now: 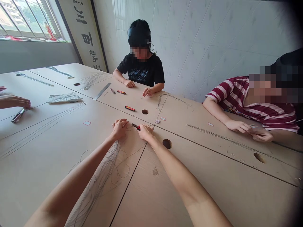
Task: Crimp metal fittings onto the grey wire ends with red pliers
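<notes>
My right hand point(145, 131) is closed around a small pair of pliers point(135, 126) with dark jaws and a bit of red at the grip. The jaws point left, toward my other hand. Across a small gap, my left hand point(120, 128) has its fingers drawn together at the upper end of a bundle of thin dark cords point(104, 179). What those fingertips pinch is too small to make out. The cords run down the table beneath my left forearm, with loose loops spreading to the right.
Two red lighters point(130, 108), a steel ruler point(103, 90) and a white cloth-like packet point(64, 97) lie farther off. Round holes point(167, 143) pierce the table point(203, 176). One person sits opposite, another at right; a third person's hand point(15, 101) shows at left. More cords point(220, 137) lie rightward.
</notes>
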Demonstrator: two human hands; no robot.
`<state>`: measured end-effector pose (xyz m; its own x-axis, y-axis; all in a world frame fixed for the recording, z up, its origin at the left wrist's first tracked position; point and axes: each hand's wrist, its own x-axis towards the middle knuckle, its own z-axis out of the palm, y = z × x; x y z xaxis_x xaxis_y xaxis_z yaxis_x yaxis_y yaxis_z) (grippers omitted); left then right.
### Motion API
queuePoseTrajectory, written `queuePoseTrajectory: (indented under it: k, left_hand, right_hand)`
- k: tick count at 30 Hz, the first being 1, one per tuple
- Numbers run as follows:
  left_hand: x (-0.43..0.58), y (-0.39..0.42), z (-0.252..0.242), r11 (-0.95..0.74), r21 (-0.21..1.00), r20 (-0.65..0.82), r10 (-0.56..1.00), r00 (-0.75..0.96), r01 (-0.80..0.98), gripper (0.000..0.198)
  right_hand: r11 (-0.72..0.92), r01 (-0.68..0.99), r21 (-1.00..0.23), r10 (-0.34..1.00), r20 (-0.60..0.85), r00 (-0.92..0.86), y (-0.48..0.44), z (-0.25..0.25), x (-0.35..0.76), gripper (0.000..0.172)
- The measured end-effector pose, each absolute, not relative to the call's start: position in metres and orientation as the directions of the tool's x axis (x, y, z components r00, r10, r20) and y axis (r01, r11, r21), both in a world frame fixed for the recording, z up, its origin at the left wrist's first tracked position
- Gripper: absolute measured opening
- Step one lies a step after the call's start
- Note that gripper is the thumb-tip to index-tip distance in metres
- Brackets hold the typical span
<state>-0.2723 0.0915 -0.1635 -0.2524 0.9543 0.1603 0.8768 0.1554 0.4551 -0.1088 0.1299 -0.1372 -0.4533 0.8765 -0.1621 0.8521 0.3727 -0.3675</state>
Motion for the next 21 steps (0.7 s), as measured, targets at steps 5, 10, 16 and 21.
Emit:
queuePoseTrajectory:
  k: [5,10,16,21]
  left_hand:
    - [-0.272,0.066,-0.157,0.140,0.401,0.192,0.954,-0.232,0.905,0.034]
    - [-0.269,0.024,-0.154,0.047,0.334,0.187,0.976,-0.115,0.941,0.037]
    - [-0.249,-0.009,-0.156,-0.115,0.275,0.142,0.987,0.078,0.955,0.041]
    - [-0.243,-0.022,-0.163,-0.195,0.254,0.080,0.980,0.181,0.947,0.046]
  right_hand:
    - [0.303,0.823,-0.481,0.889,-0.169,-0.426,0.128,-0.135,-0.100,0.031]
    - [0.170,0.666,-0.726,0.902,-0.157,-0.402,0.127,-0.127,-0.076,0.028]
    - [-0.039,0.266,-0.963,0.902,-0.149,-0.406,0.119,-0.113,-0.042,0.031]
    - [-0.150,-0.092,-0.984,0.905,-0.099,-0.414,0.104,-0.089,-0.013,0.041]
